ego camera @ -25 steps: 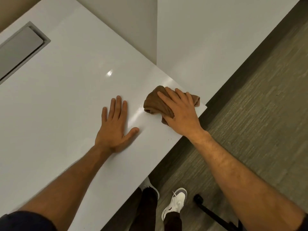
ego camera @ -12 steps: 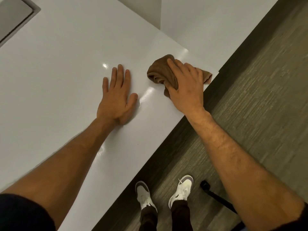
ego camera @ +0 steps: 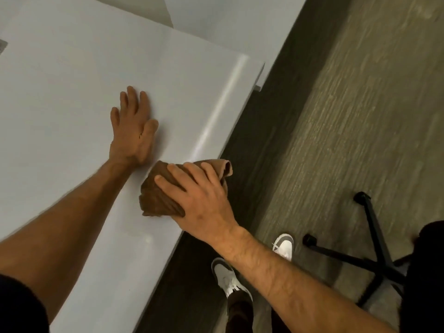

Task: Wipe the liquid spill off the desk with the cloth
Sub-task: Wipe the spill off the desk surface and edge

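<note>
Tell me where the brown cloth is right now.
The cloth lies at the desk's near right edge in the head view, under the right hand, just right of the left hand's wrist.

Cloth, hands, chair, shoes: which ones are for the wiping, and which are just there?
For the wiping:
- brown cloth, bunched near the desk's edge
- right hand, pressing on the cloth
- left hand, flat on the desk
- white desk

Just there:
- black chair base on the floor
- white shoes
</note>
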A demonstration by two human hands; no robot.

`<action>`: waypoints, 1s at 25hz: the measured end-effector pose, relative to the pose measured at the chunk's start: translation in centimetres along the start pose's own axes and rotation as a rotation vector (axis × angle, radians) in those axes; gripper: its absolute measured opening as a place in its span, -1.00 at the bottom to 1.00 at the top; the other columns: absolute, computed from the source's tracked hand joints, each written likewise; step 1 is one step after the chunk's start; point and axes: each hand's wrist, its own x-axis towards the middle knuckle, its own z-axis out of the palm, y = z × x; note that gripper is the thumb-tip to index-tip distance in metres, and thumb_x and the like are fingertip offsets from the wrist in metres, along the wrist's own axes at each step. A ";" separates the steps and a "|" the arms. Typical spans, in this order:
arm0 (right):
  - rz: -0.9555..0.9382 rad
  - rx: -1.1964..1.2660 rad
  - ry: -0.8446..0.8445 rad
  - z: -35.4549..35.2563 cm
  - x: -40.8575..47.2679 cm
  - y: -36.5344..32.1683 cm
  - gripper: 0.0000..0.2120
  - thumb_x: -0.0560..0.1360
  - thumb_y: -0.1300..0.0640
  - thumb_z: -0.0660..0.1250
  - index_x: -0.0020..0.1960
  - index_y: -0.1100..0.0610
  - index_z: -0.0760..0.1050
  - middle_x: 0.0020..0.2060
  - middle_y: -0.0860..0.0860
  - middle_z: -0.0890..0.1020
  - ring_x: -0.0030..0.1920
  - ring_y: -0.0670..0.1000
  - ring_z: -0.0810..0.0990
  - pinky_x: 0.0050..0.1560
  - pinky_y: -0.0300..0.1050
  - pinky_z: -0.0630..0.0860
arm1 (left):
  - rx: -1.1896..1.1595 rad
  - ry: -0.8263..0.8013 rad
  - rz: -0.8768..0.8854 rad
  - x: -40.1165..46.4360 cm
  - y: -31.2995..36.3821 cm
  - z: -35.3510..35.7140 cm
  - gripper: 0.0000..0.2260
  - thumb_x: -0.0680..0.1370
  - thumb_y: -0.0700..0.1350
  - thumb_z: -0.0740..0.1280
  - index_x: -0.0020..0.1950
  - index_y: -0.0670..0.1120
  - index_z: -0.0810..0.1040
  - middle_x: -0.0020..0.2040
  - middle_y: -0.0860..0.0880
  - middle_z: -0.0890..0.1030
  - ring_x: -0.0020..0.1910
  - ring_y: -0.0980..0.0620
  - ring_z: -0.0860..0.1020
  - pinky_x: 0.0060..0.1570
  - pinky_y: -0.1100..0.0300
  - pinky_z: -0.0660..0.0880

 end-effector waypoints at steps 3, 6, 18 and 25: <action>-0.075 0.079 -0.046 -0.1 -1.7 -1.1 -0.39 0.42 -0.11 0.53 0.41 0.01 0.49 0.36 0.09 0.54 0.34 0.18 0.45 0.45 0.20 0.24 | -0.025 -0.046 0.057 -0.5 0.4 0.0 -0.24 0.61 0.22 -0.09 0.73 -0.16 -0.06 0.73 -0.20 -0.13 0.71 -0.20 -0.19 0.62 -0.20 -0.25; -0.127 0.350 -0.024 -2.3 -2.4 0.0 -0.45 0.41 0.02 0.57 0.36 0.09 0.56 0.26 0.10 0.63 0.26 0.17 0.55 0.39 0.19 0.34 | -0.058 -0.096 0.149 -1.4 -0.1 -1.3 -0.17 0.58 0.32 -0.02 0.73 -0.13 -0.03 0.74 -0.13 -0.11 0.71 -0.16 -0.20 0.58 -0.24 -0.27; 1.257 1.489 0.813 -0.8 -8.0 -3.3 -0.57 0.58 0.27 0.33 0.39 -0.05 0.49 0.16 -0.17 0.69 0.19 -0.15 0.66 0.15 -0.25 0.61 | 0.183 -0.146 0.547 -5.5 4.3 2.4 -0.39 0.69 0.11 -0.06 0.74 -0.02 -0.02 0.75 -0.05 -0.11 0.73 -0.08 -0.14 0.62 -0.31 -0.18; 1.047 1.224 0.685 2.4 -3.5 -9.5 -0.31 0.59 -0.08 0.31 0.56 -0.40 0.01 0.62 -0.20 0.17 0.59 -0.17 0.18 0.56 -0.08 0.26 | 0.158 -0.154 0.505 -6.0 3.8 2.6 -0.39 0.67 0.12 -0.07 0.74 0.07 -0.04 0.75 0.02 -0.12 0.73 -0.05 -0.14 0.63 -0.30 -0.18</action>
